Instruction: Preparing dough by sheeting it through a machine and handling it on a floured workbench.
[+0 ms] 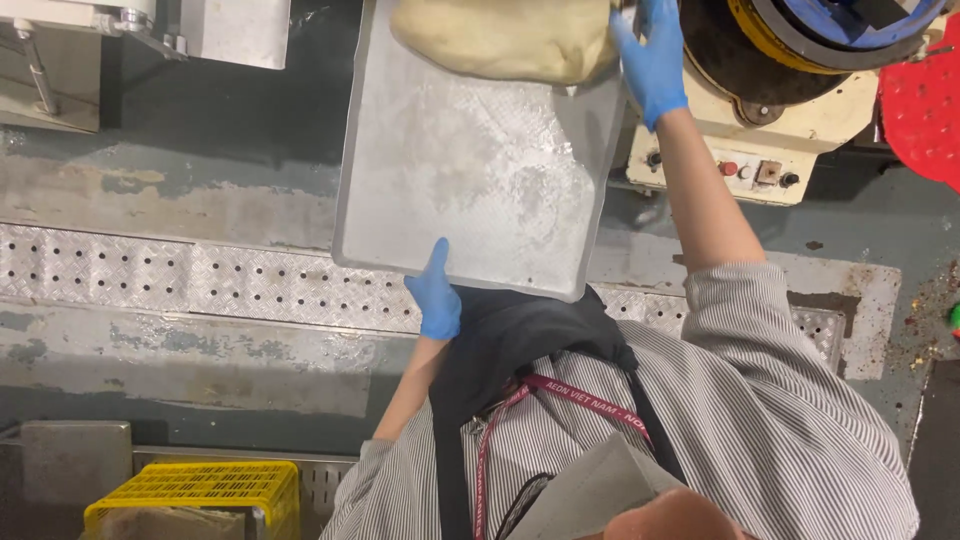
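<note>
A large metal baking tray (470, 180), dusted with flour, is held out in front of me over the floor. My left hand (436, 296), in a blue glove, grips the tray's near edge with the thumb on top. A big lump of pale dough (500, 38) lies at the tray's far end. My right hand (652, 58), also blue-gloved, reaches forward with fingers spread and rests against the right side of the dough, just beside a cream-coloured machine (790, 130).
The machine at the upper right has a dark round bowl opening and small knobs on its front. A red perforated thing (925, 105) sits at the far right. A patterned metal floor grating (180, 275) runs across. A yellow plastic crate (195, 490) stands at the lower left.
</note>
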